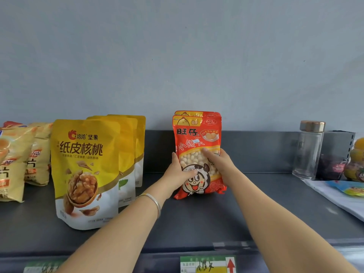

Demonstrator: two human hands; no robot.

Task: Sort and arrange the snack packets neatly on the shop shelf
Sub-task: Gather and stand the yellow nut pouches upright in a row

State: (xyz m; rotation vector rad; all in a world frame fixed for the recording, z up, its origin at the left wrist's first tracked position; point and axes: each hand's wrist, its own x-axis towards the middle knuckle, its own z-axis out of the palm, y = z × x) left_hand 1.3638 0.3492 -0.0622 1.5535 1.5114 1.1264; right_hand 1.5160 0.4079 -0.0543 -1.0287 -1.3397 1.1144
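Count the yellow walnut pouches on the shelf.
3. They stand in a row left of the red packet: front pouch, second pouch behind it, third pouch rearmost. The back two are mostly covered, and more may be hidden behind them.

Dark grey shelf (256,209), low back rim along wall. Far left: pale chip bags (13,160), upright, overlapping. Beside them: yellow walnut pouches (84,170), three standing front to back. Middle: red snack packets (197,134), two upright, one behind other. Right: clear glass bottle (308,152), metal cap, standing. Right edge: white sheet (338,201), blue-green packet (352,189) lying on it. Front lip: price label (206,265).
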